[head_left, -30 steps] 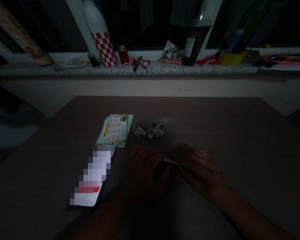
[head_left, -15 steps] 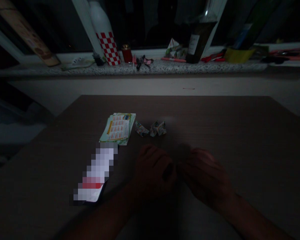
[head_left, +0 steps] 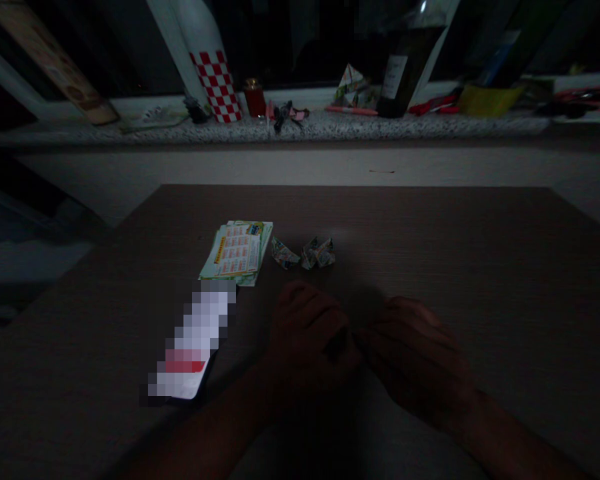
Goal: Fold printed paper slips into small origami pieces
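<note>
In dim light, my left hand (head_left: 313,333) is closed over the middle of the table, fingers curled under. Close on its right is my right hand (head_left: 417,357), also closed, its fingers bent inward and its fingertips near or touching the left. Whatever they hold, if anything, is hidden by the fingers and the dark. Just beyond my left hand lie small folded paper pieces: one (head_left: 285,254) on the left, and another folded piece (head_left: 318,254) with two raised points beside it. Left of them is a stack of printed paper cards (head_left: 237,253).
A phone (head_left: 195,353) with a lit, blurred-out screen lies left of my left hand. Beyond the wooden table (head_left: 430,227), a stone windowsill (head_left: 330,130) carries a red-checked white bottle (head_left: 217,83), a dark bottle (head_left: 395,80), a small red jar (head_left: 255,99) and a folded paper shape (head_left: 351,85).
The view has shifted slightly, so the sill and table sit a little higher. Both hands keep nearly the same closed pose, close together.
</note>
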`<state>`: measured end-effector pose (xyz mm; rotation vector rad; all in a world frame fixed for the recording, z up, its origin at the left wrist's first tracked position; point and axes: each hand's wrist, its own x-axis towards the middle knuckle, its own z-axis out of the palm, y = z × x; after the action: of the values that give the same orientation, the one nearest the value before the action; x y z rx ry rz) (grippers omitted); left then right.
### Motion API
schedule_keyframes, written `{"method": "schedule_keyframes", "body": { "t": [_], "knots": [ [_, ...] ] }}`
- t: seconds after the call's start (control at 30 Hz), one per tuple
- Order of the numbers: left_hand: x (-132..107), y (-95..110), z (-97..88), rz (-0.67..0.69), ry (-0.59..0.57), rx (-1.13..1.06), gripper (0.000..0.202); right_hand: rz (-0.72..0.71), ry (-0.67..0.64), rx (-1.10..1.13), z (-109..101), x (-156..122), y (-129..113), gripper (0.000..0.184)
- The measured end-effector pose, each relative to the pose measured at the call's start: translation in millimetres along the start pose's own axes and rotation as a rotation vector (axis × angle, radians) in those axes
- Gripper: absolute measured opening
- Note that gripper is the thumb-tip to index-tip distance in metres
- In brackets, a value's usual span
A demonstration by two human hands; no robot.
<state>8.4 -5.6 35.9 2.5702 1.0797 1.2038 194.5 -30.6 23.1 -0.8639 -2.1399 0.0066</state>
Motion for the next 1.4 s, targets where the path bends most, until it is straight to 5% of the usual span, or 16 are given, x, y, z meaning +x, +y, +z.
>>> {"method": "schedule_keyframes", "body": {
  "t": [0.6,0.77,0.93,1.4],
  "knots": [
    [-0.5,-26.9,-25.9,-0.130,0.092,0.088,0.008,0.055,0.106,-0.002,-26.9,9.5,7.1,0.020],
    [-2.3,-17.5,-18.2,-0.105,0.037,0.004,0.022,0.057,0.097,0.078,-20.3,9.8,8.8,0.020],
    [-4.9,-14.4,-11.6,-0.013,-0.035,-0.053,0.002,0.092,0.082,0.094,-10.7,6.1,11.1,0.025],
    [-3.6,-8.6,-3.7,0.175,-0.067,-0.104,0.006,0.070,0.098,0.055,-5.5,12.2,8.1,0.019]
  ]
}}
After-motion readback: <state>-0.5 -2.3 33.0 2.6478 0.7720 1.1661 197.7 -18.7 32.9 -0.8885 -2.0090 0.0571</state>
